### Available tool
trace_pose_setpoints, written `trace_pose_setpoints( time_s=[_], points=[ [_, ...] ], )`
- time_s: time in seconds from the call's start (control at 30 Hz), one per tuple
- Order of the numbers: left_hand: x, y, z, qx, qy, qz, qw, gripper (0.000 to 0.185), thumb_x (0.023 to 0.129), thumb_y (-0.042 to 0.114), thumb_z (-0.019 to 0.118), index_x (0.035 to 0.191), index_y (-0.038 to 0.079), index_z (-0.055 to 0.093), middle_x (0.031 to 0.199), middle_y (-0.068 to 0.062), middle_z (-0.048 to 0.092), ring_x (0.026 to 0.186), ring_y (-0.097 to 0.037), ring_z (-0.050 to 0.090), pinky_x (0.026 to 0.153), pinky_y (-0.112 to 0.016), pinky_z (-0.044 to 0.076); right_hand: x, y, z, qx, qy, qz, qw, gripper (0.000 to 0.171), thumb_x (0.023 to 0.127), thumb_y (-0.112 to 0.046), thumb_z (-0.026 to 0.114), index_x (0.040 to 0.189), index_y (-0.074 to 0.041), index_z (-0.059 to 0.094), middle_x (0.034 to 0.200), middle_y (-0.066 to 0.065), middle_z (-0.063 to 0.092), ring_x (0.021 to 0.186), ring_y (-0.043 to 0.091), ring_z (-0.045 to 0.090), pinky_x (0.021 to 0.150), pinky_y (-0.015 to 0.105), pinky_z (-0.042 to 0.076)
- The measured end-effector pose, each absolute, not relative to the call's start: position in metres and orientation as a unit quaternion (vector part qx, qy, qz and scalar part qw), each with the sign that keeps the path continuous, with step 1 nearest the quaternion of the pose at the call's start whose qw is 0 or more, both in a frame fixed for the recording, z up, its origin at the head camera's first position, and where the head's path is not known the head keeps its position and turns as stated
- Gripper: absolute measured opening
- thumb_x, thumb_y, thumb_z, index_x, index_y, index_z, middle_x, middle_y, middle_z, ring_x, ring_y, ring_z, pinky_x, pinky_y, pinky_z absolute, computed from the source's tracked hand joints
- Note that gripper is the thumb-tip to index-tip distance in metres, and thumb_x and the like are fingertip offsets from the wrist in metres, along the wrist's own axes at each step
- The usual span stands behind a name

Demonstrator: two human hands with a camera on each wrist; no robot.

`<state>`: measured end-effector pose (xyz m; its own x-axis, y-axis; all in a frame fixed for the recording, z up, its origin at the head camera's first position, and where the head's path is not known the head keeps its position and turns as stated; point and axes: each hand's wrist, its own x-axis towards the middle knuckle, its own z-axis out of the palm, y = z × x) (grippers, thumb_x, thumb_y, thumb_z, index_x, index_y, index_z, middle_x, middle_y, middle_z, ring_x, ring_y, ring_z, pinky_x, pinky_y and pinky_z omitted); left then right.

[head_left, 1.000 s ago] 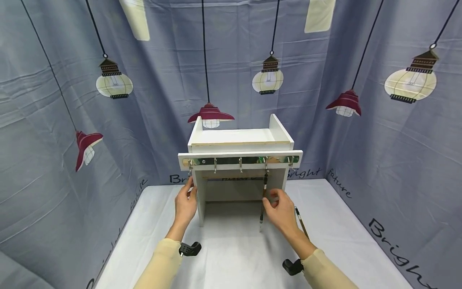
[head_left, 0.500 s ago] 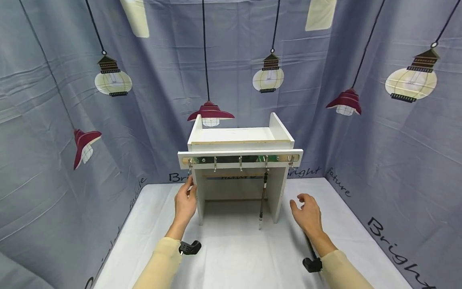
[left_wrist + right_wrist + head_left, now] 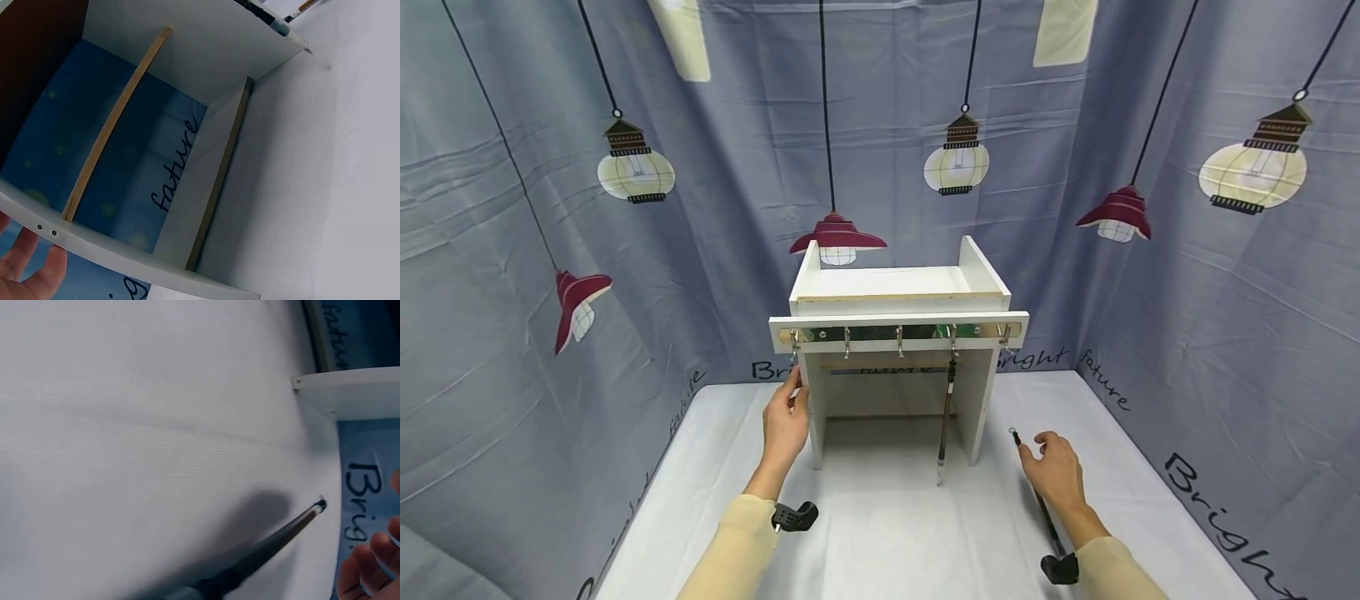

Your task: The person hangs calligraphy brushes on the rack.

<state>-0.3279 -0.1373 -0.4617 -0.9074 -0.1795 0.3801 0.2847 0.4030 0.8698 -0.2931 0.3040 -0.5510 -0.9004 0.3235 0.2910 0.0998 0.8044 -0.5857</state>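
Note:
A white shelf unit carries a front rail with several metal hooks. On the hook second from the right hangs a calligraphy brush, white tip down. My left hand rests its fingertips against the outside of the left side panel. To the right of the unit, another brush, with a small loop at its far end, lies on the white table. My right hand is over this brush, fingers loosely bent, holding nothing. The right wrist view shows its fingers apart from the brush.
The white-covered table reaches back to blue-grey curtains printed with lamps and lettering. Each wrist wears a black camera mount, the left one low in front of the unit. The unit's right side panel stands between the two brushes.
My right hand has moved from beside the hanging brush to the right and toward me, now over the brush on the table. My left hand has stayed against the panel.

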Motion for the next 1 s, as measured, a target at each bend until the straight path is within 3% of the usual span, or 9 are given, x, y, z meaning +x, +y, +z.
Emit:
trace_pose_setpoints(
  time_s=[0.37,0.73,1.0],
  points=[
    [-0.332,-0.137,-0.462,-0.03,-0.808,-0.546,0.219,0.048,0.11,0.02,0.05,0.157,0.015,0.045,0.147,-0.017,0.058,0.128,-0.039,0.061,0.1,-0.053,0.054,-0.293,0.311,-0.576,-0.134,-0.939,0.272,0.164,0.043,0.094,-0.025,0.065,0.116,0.011,0.062,0.097,0.027,0.062,0.087,0.04,0.062,0.075,0.055,0.05],
    [-0.33,-0.137,-0.465,-0.024,-0.81,-0.543,0.219,0.048,0.11,0.02,0.051,0.157,0.016,0.045,0.146,-0.018,0.058,0.127,-0.039,0.061,0.097,-0.052,0.056,-0.292,0.306,-0.59,-0.144,-0.944,0.265,0.132,0.045,0.095,-0.022,0.062,0.121,0.015,0.06,0.11,0.035,0.062,0.103,0.051,0.062,0.087,0.062,0.051],
    [-0.331,-0.136,-0.466,-0.025,-0.807,-0.549,0.216,0.048,0.11,0.021,0.051,0.157,0.016,0.045,0.147,-0.018,0.057,0.129,-0.039,0.06,0.099,-0.052,0.054,-0.294,0.303,-0.595,-0.161,-0.946,0.25,0.131,0.037,0.095,-0.019,0.065,0.114,0.013,0.066,0.102,0.031,0.064,0.096,0.047,0.064,0.085,0.058,0.052]
  ],
)
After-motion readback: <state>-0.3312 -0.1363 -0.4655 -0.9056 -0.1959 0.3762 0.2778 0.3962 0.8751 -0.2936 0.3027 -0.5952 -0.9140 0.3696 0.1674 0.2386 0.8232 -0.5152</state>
